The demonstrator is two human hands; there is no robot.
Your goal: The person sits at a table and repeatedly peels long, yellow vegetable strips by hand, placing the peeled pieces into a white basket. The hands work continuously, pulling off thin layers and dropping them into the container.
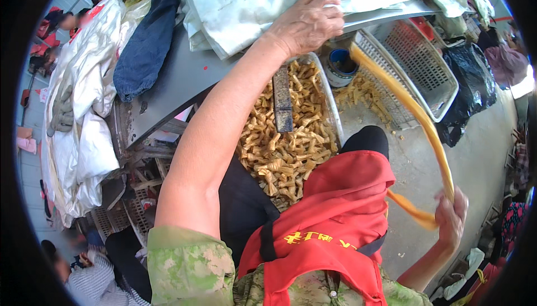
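My left hand is at the edge of the table, its fingers curled at the white plastic sheeting; whether it grips anything cannot be told. Off to the right, my right hand is closed around a long yellow-brown strip. One length of the strip arcs up toward a white basket, and another, orange length trails left beside the red apron. Between my legs stands a white tub full of short, knotted-looking yellow-brown pieces. A dark, narrow bar lies on them.
Right of the tub are a blue-rimmed can, loose pieces on the floor, white plastic baskets and a black plastic bag. A dark blue cloth sleeve lies on the grey table. Other people sit at the left.
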